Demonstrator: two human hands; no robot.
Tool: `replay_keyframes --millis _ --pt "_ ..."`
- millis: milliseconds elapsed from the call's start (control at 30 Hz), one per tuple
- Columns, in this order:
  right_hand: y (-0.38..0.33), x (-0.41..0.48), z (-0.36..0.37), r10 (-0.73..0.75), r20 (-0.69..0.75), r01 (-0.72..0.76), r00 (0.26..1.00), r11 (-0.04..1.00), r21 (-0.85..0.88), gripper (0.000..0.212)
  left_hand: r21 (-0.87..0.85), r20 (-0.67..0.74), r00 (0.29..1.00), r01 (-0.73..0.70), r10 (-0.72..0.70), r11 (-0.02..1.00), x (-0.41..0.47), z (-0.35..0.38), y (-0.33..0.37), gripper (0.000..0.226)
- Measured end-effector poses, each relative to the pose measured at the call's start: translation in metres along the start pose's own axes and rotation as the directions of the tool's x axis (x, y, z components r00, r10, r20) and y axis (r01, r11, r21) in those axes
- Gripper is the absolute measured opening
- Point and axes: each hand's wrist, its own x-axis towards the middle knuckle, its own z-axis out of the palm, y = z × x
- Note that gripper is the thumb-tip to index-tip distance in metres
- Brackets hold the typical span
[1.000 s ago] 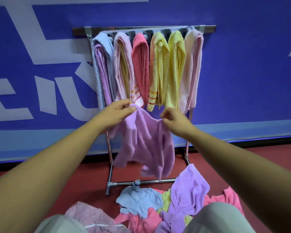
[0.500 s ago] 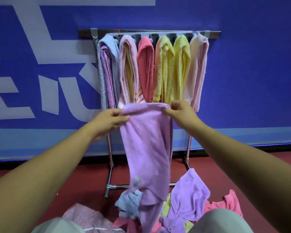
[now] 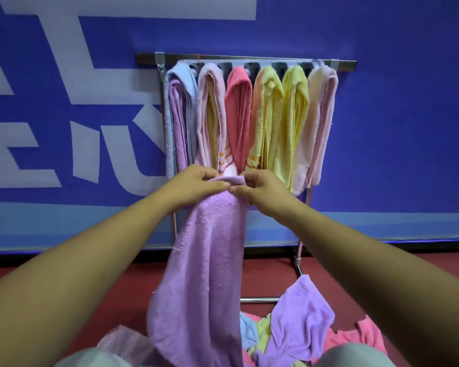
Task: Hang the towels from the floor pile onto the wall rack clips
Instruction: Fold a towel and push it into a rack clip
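Lavender towel (image 3: pixel 204 263) hangs lengthwise from both hands in front of the rack (image 3: pixel 245 61), its gathered top edge held just below the hanging towels. Left hand (image 3: pixel 196 184) pinches that edge between thumb and curled fingers; right hand (image 3: pixel 263 190) pinches it right beside, the two thumbs nearly touching. Six clips already carry towels: blue with lilac, pale pink, coral (image 3: pixel 239 112), two yellow, and peach. Floor pile (image 3: pixel 300 332) of mixed towels lies on the red floor at lower right.
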Motion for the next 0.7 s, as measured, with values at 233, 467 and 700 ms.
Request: replay_keyframes --millis 233,467,700 --pt "0.004 0.017 -0.037 0.036 -0.297 -0.083 0.954 0.986 -0.146 0.023 0.333 0.273 0.958 -0.007 -0.089 0.943 -0.011 -0.032 -0.056 0.035" --pt "0.019 0.017 -0.051 0.119 -0.424 -0.249 0.898 0.931 -0.266 0.029 0.543 0.307 0.902 0.096 -0.304 0.834 -0.023 -0.036 -0.101 0.012" --pt "0.029 0.007 -0.066 0.213 -0.555 -0.370 0.804 0.910 -0.187 0.020 0.591 -0.028 0.999 0.028 -0.014 0.806 -0.013 -0.041 -0.075 0.024"
